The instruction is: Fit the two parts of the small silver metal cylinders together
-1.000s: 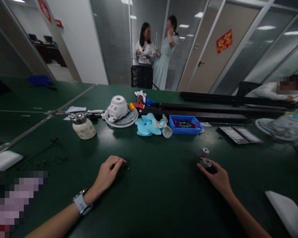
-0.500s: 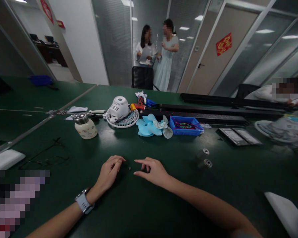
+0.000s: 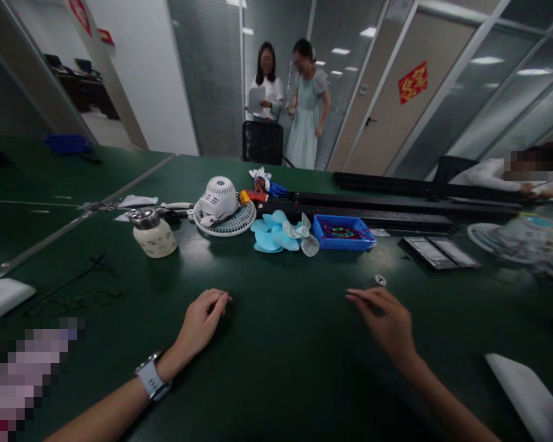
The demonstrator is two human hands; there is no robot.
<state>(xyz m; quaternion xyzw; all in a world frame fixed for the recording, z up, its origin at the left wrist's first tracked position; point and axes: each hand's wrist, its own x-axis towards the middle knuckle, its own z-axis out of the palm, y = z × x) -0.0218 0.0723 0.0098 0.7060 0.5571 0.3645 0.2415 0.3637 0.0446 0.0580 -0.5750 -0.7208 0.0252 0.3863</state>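
My left hand point(image 3: 206, 318) rests on the green table with thumb and fingers pressed together; whether anything is between them is hidden. Farther right, my right hand point(image 3: 389, 322) is closed in a pinch with its fingertips pointing left, and what they hold, if anything, is too small to make out. Just beyond the right fingers stands a small round metal part point(image 3: 380, 280) with a hole in its top. A second such part, seen earlier, does not show; my right hand covers that area.
Across the table are a cream jar point(image 3: 154, 236), a white fan housing point(image 3: 219, 202), pale blue fan blades point(image 3: 276, 232) and a blue tray of wires point(image 3: 343, 242). Black rails point(image 3: 373, 215) lie behind. Two people stand beyond a chair point(image 3: 262, 142); another person sits at right.
My right hand has moved right, from beside my left hand to the metal parts, and its fingers have closed. The tiny ring between the hands no longer shows. My left hand stays put.
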